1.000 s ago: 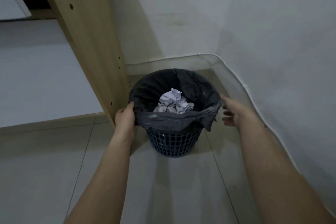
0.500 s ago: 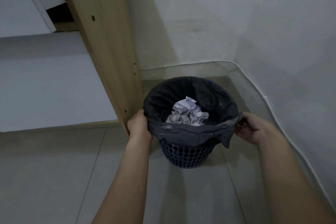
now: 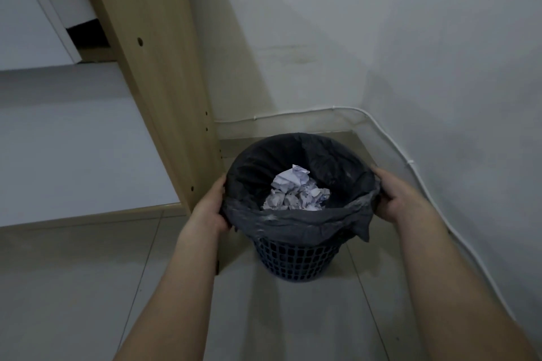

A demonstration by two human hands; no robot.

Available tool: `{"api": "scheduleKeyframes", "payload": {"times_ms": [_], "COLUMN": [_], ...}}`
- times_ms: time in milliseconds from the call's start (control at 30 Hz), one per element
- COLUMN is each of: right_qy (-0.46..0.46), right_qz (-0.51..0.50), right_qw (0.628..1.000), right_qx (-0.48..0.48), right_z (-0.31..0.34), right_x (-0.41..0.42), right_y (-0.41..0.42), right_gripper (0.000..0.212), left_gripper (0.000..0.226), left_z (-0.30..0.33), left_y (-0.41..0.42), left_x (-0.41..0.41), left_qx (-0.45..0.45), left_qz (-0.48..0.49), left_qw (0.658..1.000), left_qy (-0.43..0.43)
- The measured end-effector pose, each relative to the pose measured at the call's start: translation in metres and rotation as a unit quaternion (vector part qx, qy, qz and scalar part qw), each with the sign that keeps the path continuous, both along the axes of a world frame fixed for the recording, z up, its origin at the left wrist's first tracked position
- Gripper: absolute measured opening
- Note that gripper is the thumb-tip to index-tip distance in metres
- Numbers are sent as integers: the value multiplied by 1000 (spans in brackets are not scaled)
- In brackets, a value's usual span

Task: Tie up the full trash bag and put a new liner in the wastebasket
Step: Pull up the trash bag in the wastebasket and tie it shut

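- A wooden furniture panel (image 3: 164, 91) rises at a slant just beyond the left hand's grasp, its lower edge reaching the floor beside the basket and leaving that hand little room on the outer side.
- White walls (image 3: 410, 38) meet in a corner behind the grasp, closing in the far and right sides.
- A tiled floor (image 3: 73, 287) spreads beneath both forearms, on the near side of the grasp.
- The wastebasket (image 3: 296, 258), a dark blue lattice bin, stands on the floor in the corner, between the two hands and below them.
- The black trash bag (image 3: 293, 223) lines the basket, its edge folded over the rim; it is still open and untied.
- The left hand (image 3: 208, 208) curls its fingers round the bag's folded edge on the rim's left side.
- The right hand (image 3: 401, 199) grasps the folded edge opposite, fingers curled under.
- Crumpled white paper (image 3: 296, 193) lies inside the bag, midway between the two grasps.
- A thin white cable (image 3: 293, 116) runs along the wall base behind, then down past the right hand.
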State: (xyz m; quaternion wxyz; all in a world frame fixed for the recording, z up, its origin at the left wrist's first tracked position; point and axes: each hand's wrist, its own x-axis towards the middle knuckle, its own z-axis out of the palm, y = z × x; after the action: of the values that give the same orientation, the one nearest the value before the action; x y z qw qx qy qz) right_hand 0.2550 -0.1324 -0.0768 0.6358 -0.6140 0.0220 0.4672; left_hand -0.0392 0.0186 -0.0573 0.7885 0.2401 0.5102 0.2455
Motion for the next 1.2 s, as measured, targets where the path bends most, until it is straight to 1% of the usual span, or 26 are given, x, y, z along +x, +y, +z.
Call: {"api": "scheduleKeyframes", "payload": {"times_ms": [67,133,200,233,267,300,333,367,400,433,467,500,533,567,600,633,667,700,733,800,867,933,1000,1133,1167,1200], "right_qy": [40,46,30,-4,-45,-110,-197,-284,-342,-380,-390,-378,-320,-232,-129,-58,-16,1,5,-8,-3,-18,-6,4,-7,-38], "right_qz": [13,-7,-61,-87,-113,-131,-152,-148,-143,-137,-134,-128,-109,-83,-55,-24,6,32,55,83,89,107,100,59,45,36], "right_qw": [999,999,998,996,993,985,966,941,919,906,905,913,939,968,990,998,1000,999,998,996,996,993,994,997,998,998], "right_qx": [2,-7,0,2,-11,-37,-70,-111,-134,-131,-108,-90,-67,-40,-16,-7,2,8,9,-18,-28,-40,-35,-41,-39,-46], "right_z": [4,3,3,-8,-18,-20,-15,-6,3,7,9,10,12,16,16,20,22,22,21,20,20,18,18,7,5,7], "right_x": [1,-1,-1,7,14,14,7,-3,-13,-16,-18,-15,-12,-8,-2,2,4,5,4,-1,-5,-8,-7,-16,-17,-19], "right_y": [-3,-2,1,7,12,14,13,11,8,7,7,8,8,8,7,6,5,4,4,3,2,-3,-9,-9,-6,-4], "right_gripper": [44,41,38,41,49,52,43,35,30,29,28,28,29,33,37,43,50,52,49,37,31,30,31,32,34,37], "left_gripper": [69,61,49,44,37,25,15,12,13,13,13,12,12,18,27,34,37,39,40,41,39,37,34,40,41,39], "left_z": [9,16,18,14,7,4,2,2,0,1,2,5,9,14,20,24,25,25,23,21,17,17,19,10,7,5], "left_y": [4,5,6,9,13,14,14,10,9,8,9,11,15,19,21,21,24,25,25,24,22,16,11,14,17,20], "left_x": [0,2,5,7,10,12,13,15,16,16,16,16,17,18,19,19,20,20,19,15,13,6,2,-6,-5,-3], "left_qx": [-29,-30,-5,26,76,129,175,208,227,235,232,215,182,136,98,79,80,89,93,99,100,114,127,150,173,204], "left_qz": [-35,-35,1,34,65,92,102,96,89,83,78,69,46,7,-42,-80,-100,-110,-114,-111,-109,-118,-132,-92,-82,-76], "left_qw": [999,999,1000,999,995,985,975,966,961,959,959,964,975,987,992,991,989,985,983,981,979,974,970,971,964,952], "left_qy": [-28,-29,-22,-10,22,63,95,117,128,135,141,138,116,90,73,69,79,98,108,128,141,154,161,160,185,218]}}
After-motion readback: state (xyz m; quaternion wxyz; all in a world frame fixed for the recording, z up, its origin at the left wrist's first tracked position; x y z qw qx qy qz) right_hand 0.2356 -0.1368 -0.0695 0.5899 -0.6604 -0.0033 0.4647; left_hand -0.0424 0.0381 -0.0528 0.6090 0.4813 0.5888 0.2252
